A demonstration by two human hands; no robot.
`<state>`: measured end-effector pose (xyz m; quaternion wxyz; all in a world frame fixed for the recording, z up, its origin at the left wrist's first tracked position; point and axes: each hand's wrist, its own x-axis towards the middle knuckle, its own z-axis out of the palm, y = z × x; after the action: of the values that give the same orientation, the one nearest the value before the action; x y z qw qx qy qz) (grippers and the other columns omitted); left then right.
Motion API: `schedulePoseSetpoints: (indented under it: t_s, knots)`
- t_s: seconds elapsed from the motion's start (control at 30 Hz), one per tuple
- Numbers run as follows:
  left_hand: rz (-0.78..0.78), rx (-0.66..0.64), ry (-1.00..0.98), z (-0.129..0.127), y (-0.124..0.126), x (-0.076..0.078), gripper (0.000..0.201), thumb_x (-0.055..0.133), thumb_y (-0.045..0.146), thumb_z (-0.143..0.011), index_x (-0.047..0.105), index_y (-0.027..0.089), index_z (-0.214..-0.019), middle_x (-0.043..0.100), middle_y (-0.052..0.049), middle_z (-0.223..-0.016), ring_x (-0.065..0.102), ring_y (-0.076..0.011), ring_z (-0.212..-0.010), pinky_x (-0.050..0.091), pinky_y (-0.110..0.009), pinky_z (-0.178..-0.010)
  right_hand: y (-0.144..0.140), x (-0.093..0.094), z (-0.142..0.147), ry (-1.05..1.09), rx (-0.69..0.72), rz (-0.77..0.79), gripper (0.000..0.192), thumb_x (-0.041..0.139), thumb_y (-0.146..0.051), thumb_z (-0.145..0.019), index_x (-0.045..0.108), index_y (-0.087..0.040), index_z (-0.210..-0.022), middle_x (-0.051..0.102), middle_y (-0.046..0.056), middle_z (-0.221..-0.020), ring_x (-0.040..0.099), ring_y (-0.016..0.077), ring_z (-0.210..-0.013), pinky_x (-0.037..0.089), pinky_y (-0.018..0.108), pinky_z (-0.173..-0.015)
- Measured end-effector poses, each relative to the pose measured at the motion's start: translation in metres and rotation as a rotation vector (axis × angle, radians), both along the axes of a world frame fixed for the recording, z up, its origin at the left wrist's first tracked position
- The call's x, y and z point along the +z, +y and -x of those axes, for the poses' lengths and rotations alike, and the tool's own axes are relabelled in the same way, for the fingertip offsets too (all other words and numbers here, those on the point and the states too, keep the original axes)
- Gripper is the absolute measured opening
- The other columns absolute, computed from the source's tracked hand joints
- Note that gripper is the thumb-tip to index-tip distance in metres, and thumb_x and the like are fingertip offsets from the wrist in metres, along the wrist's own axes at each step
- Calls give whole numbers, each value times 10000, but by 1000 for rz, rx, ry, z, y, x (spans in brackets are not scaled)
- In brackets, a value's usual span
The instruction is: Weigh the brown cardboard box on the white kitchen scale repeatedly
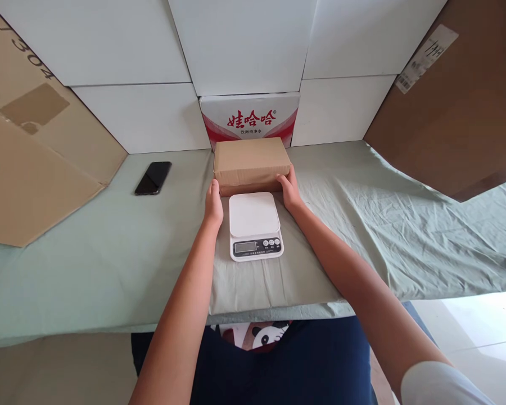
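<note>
Plain brown cardboard box — closed, unmarked — in the grip of left hand and right hand.

Both hands, left hand and right hand, touch the sides of the cardboard box behind the white kitchen scale.

Cardboard box on cloth-covered table, directly behind kitchen scale. Left hand against box's left end, right hand against right end. Phone well left. Printed carton behind box, at wall.
</note>
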<state>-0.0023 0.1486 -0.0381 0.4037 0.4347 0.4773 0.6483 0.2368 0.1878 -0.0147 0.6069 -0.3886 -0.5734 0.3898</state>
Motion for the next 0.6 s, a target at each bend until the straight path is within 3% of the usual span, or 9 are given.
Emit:
schedulePoseSetpoints:
  t_s: [0.23, 0.6]
  knots:
    - [-19, -21, 13, 2, 2, -1, 790, 467, 788, -932, 594, 227, -1473, 538, -111, -1620, 455, -262, -1547, 297, -423, -1308, 1, 0, 0, 4, 3, 7, 640, 616, -460, -821, 489, -316, -1432, 571, 21, -1520, 475, 315, -1423, 314, 550, -1296]
    - [12, -11, 7, 2, 2, -1, 787, 465, 781, -937, 577, 228, -1486, 536, -103, -1622, 438, -261, -1557, 286, -428, -1316, -3, 4, 0, -7, 3, 17, 562, 597, -398, -829, 525, -311, -1380, 586, 22, -1502, 481, 316, -1423, 324, 562, -1293]
